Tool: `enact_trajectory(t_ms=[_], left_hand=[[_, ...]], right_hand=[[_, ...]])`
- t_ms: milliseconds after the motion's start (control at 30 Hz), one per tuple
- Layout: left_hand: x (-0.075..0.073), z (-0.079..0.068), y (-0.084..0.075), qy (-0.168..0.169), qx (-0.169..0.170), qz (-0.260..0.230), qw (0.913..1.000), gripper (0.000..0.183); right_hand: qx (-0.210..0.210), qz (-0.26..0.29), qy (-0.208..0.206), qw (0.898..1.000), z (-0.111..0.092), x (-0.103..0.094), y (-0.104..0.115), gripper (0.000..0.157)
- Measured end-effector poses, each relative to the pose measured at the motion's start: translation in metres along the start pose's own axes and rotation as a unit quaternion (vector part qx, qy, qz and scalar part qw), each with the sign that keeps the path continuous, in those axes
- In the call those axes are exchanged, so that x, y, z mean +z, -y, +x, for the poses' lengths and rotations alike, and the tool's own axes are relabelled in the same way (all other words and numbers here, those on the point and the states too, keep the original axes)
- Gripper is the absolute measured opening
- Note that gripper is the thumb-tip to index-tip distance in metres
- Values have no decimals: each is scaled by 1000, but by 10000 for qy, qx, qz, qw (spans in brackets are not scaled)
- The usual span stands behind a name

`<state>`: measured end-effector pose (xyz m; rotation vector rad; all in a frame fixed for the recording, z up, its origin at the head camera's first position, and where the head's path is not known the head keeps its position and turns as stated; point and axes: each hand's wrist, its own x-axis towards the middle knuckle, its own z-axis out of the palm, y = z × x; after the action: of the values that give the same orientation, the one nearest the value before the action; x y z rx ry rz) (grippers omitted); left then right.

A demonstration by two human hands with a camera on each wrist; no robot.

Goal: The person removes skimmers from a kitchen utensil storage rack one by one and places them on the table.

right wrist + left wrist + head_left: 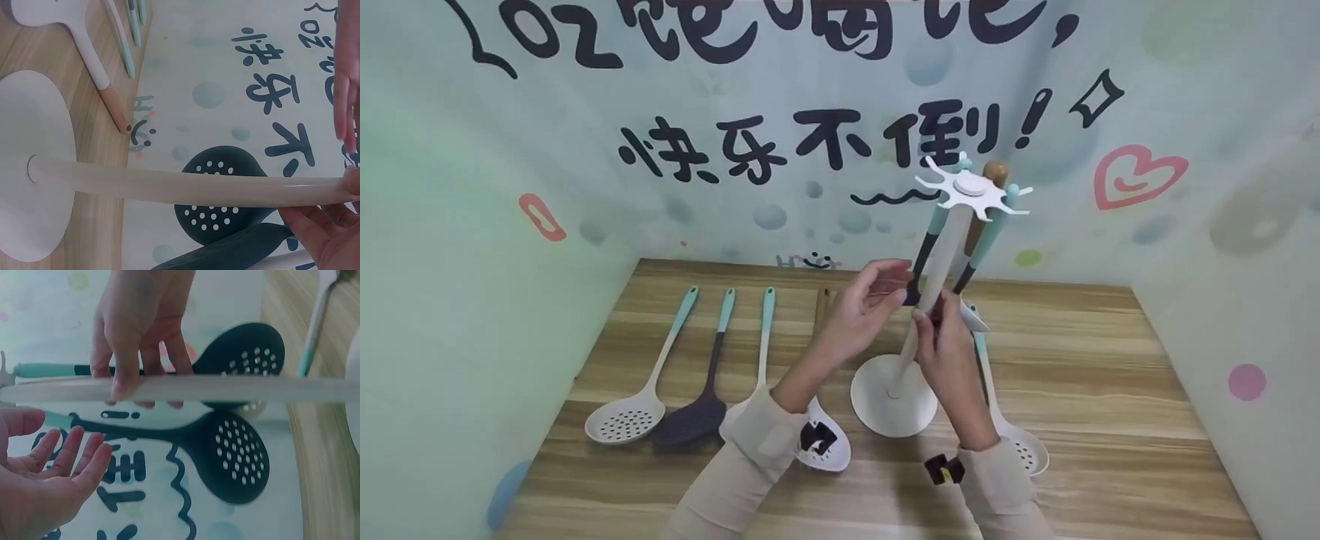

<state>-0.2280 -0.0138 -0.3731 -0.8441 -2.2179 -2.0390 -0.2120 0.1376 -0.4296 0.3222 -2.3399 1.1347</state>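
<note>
A white utensil stand (894,405) has a round base, a tall pole (225,189) and a hooked rotating-style top (971,189). My right hand (949,352) grips the pole partway up, thumb on the near side, fingers behind. Beside the pole, my left hand (866,311) has its fingers spread and slightly bent, palm toward the stand; it holds nothing. From the hooks hang a dark skimmer (233,455) with a teal handle, another dark perforated skimmer (253,340) and a utensil with a brown handle (996,174). The pole partly covers the hanging heads.
Left of the stand lie a white skimmer (626,420), a dark turner (690,426), a white teal-handled utensil (766,322) and a white slotted spoon (832,459). Another white perforated utensil (1030,450) lies on the right. A printed cloth wall (780,240) closes off the wooden table's back.
</note>
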Motion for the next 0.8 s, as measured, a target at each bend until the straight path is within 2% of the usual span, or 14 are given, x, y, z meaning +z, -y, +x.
enact_trajectory(t_ms=[200, 433, 600, 700, 800], left_hand=[[23, 16, -2, -129, 340, -483, 9982, 35], [41, 28, 1, -172, 541, -687, 9960, 33], [50, 34, 5, -174, 826, -499, 9952, 27], [54, 36, 8, -172, 912, -228, 9954, 25], [58, 37, 10, -142, 952, -127, 9953, 27]], right_hand=[[-352, -68, -87, 9993, -1, 1, -2, 34], [-603, -162, -272, 9977, -1, 3, -4, 31], [-606, -212, -375, 9972, -1, 4, -3, 37], [-556, -198, -381, 9975, -2, 3, -3, 44], [-514, -133, -419, 9977, -3, 2, -3, 43]])
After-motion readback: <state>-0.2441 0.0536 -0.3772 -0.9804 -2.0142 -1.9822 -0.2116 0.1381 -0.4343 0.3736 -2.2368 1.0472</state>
